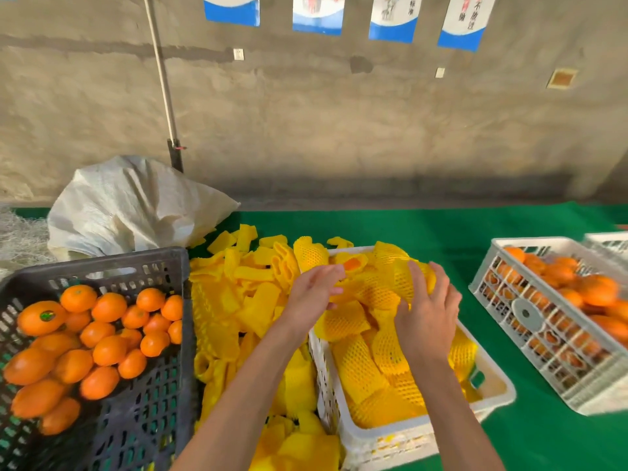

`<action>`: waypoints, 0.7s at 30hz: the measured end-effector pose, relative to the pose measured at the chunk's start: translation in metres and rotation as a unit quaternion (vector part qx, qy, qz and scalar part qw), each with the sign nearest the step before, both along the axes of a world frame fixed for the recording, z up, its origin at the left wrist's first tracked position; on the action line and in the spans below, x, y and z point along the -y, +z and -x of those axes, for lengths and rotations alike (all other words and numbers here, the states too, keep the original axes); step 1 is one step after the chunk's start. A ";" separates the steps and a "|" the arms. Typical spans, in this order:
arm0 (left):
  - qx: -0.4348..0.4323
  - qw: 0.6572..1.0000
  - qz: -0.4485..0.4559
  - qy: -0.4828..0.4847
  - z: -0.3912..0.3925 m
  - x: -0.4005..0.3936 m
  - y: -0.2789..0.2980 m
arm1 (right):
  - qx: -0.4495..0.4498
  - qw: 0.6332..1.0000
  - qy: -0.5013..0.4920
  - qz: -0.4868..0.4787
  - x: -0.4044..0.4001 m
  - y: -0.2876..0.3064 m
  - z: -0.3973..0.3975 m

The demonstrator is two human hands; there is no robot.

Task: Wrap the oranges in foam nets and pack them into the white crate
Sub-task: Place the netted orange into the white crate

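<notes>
White slotted crate (496, 396) heaped with netted oranges (360, 368), black crate (170, 266) of smooth bare oranges (108, 307), left hand (314, 294) and right hand (430, 317), fingers curled gripping one yellow mesh-wrapped orange (384, 287)

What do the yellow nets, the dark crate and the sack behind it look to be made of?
Yellow nets: soft foam mesh, matte, judging by the open diamond holes. Dark crate: likely moulded rigid plastic with slotted walls. Sack: apparently woven plastic fabric, off-white, creased.

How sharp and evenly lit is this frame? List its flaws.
Head view: wide-angle bending curves the wall pole and table edge; both hands, left hand and right hand, show slight motion blur; soft even light, a shadow band along the wall base; wall posters cropped and unreadable.
</notes>
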State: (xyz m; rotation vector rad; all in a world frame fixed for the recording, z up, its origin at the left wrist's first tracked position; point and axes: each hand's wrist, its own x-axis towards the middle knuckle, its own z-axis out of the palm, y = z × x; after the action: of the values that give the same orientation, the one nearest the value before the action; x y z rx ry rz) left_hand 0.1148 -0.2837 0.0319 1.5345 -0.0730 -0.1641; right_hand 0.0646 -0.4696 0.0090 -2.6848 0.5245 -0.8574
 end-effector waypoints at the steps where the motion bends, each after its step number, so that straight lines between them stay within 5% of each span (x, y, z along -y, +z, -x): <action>1: -0.010 1.000 0.015 0.015 0.000 -0.003 -0.002 | -0.045 0.998 -0.017 -0.029 0.009 -0.004 -0.001; 4: -0.053 0.993 0.068 0.080 -0.001 -0.024 -0.009 | -0.210 0.965 -0.039 -0.152 0.029 -0.014 -0.007; 7: -0.068 0.982 0.107 0.144 0.000 -0.055 -0.014 | -0.261 0.940 -0.062 -0.211 0.040 -0.014 -0.012; 10: -0.060 0.976 0.107 0.181 0.001 -0.089 -0.015 | -0.199 0.964 -0.071 -0.163 0.031 -0.009 -0.018; 14: -0.047 0.973 0.085 0.210 0.004 -0.123 -0.020 | -0.043 0.993 0.064 -0.091 -0.019 -0.005 -0.025; 21: 0.032 0.971 -0.037 0.232 0.016 -0.156 -0.042 | -0.025 0.961 0.276 -0.029 -0.144 -0.038 -0.027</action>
State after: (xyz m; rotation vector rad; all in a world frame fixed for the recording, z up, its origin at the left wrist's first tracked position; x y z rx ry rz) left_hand 0.0988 -0.1280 -0.0103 1.5891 0.2432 0.2588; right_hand 0.0911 -0.3254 -0.0292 -2.5912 -0.1916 -0.6000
